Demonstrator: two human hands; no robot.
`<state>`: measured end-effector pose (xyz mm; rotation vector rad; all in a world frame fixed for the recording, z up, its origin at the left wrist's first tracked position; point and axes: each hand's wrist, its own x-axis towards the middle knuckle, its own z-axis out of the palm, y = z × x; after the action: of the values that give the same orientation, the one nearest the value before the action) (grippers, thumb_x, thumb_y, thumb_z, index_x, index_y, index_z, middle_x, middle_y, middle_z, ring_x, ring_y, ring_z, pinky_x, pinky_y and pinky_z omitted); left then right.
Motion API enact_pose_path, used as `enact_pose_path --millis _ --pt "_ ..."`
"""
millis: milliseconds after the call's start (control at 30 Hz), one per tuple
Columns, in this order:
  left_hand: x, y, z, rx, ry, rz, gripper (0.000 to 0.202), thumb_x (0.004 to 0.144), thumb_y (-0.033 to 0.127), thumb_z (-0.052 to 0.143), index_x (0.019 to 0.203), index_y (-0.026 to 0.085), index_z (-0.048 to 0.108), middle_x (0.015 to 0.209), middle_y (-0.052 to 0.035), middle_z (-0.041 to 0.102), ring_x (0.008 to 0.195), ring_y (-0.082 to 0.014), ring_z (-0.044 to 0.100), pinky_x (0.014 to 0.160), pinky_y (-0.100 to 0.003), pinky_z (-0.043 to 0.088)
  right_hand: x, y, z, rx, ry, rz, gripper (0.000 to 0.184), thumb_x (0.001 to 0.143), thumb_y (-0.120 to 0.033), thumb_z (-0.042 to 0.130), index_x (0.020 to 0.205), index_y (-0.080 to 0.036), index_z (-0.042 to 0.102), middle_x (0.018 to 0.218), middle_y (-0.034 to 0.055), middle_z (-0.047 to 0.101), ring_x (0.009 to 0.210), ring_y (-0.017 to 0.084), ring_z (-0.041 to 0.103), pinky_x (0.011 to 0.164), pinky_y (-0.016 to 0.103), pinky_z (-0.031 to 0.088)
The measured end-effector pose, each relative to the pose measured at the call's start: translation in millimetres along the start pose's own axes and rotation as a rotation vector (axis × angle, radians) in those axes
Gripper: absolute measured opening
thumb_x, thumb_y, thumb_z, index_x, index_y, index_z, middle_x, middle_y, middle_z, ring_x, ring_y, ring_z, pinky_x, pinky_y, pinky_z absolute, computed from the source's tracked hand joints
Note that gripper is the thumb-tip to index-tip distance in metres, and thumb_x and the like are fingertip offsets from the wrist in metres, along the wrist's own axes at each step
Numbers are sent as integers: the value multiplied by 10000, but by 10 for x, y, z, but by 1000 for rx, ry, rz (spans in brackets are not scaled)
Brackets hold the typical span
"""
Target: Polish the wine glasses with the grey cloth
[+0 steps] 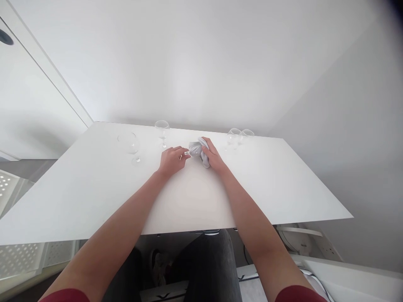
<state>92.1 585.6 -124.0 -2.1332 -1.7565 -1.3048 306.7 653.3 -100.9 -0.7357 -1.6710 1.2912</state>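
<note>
Nearest: dark trouser legs (210, 268) below the front edge, then bare white tabletop (189, 197). Forearms reach in over it from red sleeves (67, 295).

Mid-tabletop, between both hands: held glass (195, 149), tipped on its side, narrow end toward the left hand (172, 160). Left fingers narrow, pinching that stem/foot end. Right hand (214, 156) has its fingers curled around a pale grey cloth (206, 161), pressed to the bowl end. Can't tell how much cloth is inside the bowl vs. around it, or whether the glass touches the surface.

Handling, my read: light, stiff, slick, thin-walled, so fragile. Hold by the stem close to the bowl; go easy on rim, no twisting bowl against foot. Cloth is soft, adds grip and padding.

Farther out: stemmed glass (131, 143) to the left, well apart from the hands. Beyond: right-side pair, inner glass (234, 136) and outer glass (247, 134), overlapping in view, contact unclear; back-left glass (162, 127) upright near the wall (189, 63).
</note>
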Motion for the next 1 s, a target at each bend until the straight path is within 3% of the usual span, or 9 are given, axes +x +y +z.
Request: enact_pose_path --millis 133,233,400,500,667,833,1000 --pt "6 12 -9 -76 20 -9 75 924 300 783 975 247 801 777 -1 767 625 -144 650 617 -280 466 30 21 0 223 129 22 336 956 -553 698 1176 -300 672 989 14 650 879 183 601 818 287 532" --pt "0 6 5 -112 61 55 113 963 337 741 956 233 784 749 -4 740 611 -132 633 613 -268 471 41 25 -2 225 236 -36 327 961 -553 688 1177 -309 655 1007 14 642 901 185 612 841 293 534" --pt "-18 -32 20 -88 85 115 168 986 355 695 920 223 774 728 -20 724 587 -132 600 596 -272 462 -1 -56 4 29 -16 -68 364 1012 -559 638 1298 -339 682 1313 29 671 1223 225 601 1082 333 474" --pt "-18 -24 3 -96 74 117 140 968 333 707 913 224 777 731 -16 736 582 -131 596 602 -276 468 -14 -72 -1 84 -81 -9 355 1009 -575 629 1253 -324 689 1258 27 677 1135 219 614 1014 325 499" --pt "-3 63 -38 -180 25 -3 158 941 381 747 950 232 798 773 -15 753 612 -127 625 620 -267 484 4 -27 11 169 41 -4 342 970 -600 662 1136 -301 673 1064 20 664 899 193 607 845 308 528" --pt "20 94 -41 -273 -6 -62 231 932 440 737 968 219 796 782 -24 749 621 -128 614 644 -281 499 24 -7 41 124 153 -74 357 950 -631 657 1070 -296 673 1149 44 680 968 211 625 871 325 549" --pt "37 57 -20 -380 37 -121 204 880 398 765 916 199 787 703 -13 701 597 -130 577 632 -287 510 22 -22 41 139 168 -66 427 968 -661 616 1234 -329 658 1166 36 673 1012 218 640 888 331 549"
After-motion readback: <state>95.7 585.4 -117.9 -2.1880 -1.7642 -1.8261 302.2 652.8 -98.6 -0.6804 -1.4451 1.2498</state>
